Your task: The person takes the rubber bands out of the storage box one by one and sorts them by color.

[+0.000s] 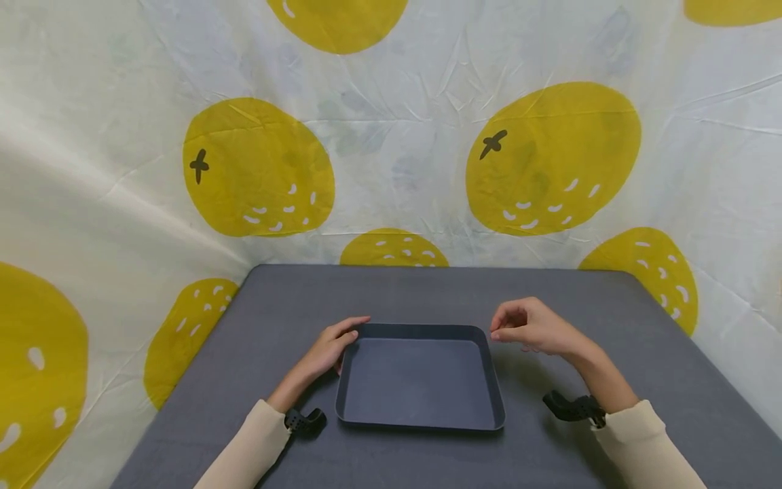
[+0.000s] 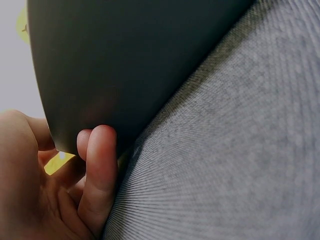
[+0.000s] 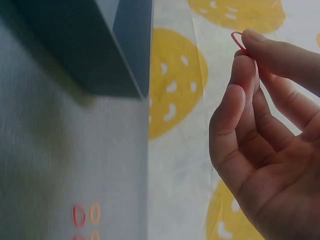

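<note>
A shallow dark grey rectangular tray (image 1: 421, 387) lies on the cloth-covered table. My left hand (image 1: 330, 350) grips its far left corner, thumb over the rim and other fingers outside. Curled fingers (image 2: 101, 160) touch the tray's outer wall (image 2: 125, 60) in the left wrist view. Just off the far right corner, my right hand (image 1: 534, 329) is raised above the table. Between thumb and forefinger it pinches a small red rubber band (image 3: 238, 41), part of its loop showing. A red loop (image 3: 79, 216) and an orange loop (image 3: 95, 213) lie on the table, with more cut off at the frame's edge.
The grey table (image 1: 293, 292) extends around the tray on every side. A white curtain with yellow fruit prints (image 1: 397, 156) hangs behind it and along both sides. Each wrist carries a black strap mount (image 1: 574, 407).
</note>
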`<state>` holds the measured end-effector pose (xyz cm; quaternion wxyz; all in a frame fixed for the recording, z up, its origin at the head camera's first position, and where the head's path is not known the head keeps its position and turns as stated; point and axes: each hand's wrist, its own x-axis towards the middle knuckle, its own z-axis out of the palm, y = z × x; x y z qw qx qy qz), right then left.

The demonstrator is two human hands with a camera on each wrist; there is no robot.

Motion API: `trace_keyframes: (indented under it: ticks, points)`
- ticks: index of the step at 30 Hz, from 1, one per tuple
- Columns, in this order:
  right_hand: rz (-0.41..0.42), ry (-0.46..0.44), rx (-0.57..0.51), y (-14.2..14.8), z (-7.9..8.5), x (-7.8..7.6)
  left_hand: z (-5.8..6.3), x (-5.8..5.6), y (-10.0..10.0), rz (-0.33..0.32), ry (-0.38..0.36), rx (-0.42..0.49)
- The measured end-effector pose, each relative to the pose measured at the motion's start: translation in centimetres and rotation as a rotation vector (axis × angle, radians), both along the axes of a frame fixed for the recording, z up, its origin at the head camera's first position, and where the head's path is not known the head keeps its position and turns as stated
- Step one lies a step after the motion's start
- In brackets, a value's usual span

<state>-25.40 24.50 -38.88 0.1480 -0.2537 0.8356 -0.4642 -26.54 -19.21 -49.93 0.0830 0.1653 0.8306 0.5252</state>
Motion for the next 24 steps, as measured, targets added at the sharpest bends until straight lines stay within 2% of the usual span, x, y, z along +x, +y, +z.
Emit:
trace_keyframes:
  ticks: [6, 9, 11, 14, 16, 24]
  points:
    - [-0.037, 0.029, -0.004, 2.6, -0.5, 0.2, 0.0, 0.0, 0.0, -0.021, -0.004, 0.007]
    - [-0.057, 0.030, -0.001, 3.8, -0.8, 0.1, 1.4, 0.7, 0.3, -0.029, -0.011, -0.005]
    - [-0.077, 0.023, 0.007, 4.7, -1.0, -0.1, 1.4, 0.7, 0.3, -0.028, -0.015, -0.006]
    - [-0.092, 0.004, 0.030, 6.0, -1.5, -0.3, 1.1, 0.7, 0.3, -0.016, -0.005, -0.001]
    - [-0.101, -0.013, 0.050, 6.9, -2.0, -0.6, 0.0, 0.1, 0.1, -0.004, -0.004, 0.006]
    - [-0.135, -0.053, 0.096, 9.7, -3.8, -1.5, 0.0, 0.2, 0.1, 0.010, -0.005, 0.017]
